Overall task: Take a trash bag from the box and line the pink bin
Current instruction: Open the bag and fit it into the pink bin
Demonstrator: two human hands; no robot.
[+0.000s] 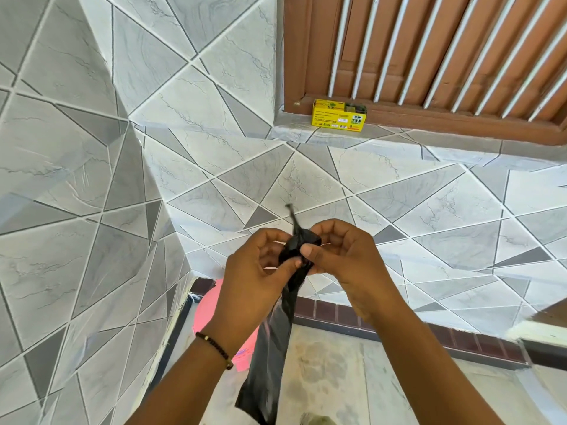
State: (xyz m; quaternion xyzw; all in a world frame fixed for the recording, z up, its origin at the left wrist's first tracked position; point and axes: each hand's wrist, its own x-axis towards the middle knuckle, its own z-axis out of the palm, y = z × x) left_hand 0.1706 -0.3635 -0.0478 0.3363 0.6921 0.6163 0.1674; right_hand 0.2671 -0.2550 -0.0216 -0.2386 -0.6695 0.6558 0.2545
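A black trash bag (270,348), still folded into a narrow strip, hangs down from both my hands in the middle of the view. My left hand (251,280) and my right hand (346,259) pinch its bunched top end between fingers and thumbs, and a thin twisted tail sticks up above them. The yellow bag box (339,115) stands on the tiled window ledge, well above and beyond my hands. The pink bin (208,314) sits on the floor in the wall corner, below my left hand and mostly hidden by my left forearm and the bag.
Grey patterned wall tiles (153,148) surround the corner. A brown window frame with white bars (429,56) sits above the ledge. Dark brick skirting (399,329) runs along the wall's foot, and a pale concrete floor (352,378) lies below.
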